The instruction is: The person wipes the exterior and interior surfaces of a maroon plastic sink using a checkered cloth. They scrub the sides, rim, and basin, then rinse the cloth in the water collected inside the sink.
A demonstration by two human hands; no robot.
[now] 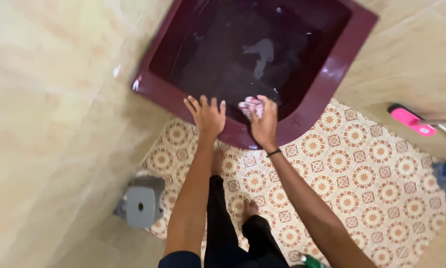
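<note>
Left hand [206, 115] spread flat on maroon basin [327, 84] rim; right hand [263, 124] gripping crumpled pink cloth [251, 105] above dark water [243, 54].

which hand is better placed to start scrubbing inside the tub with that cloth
Right, probably. The right hand already grips the pink cloth above the dark red tub's front edge. The left hand rests flat on the rim, fingers spread and holding nothing, so it looks suited to bracing.
</note>
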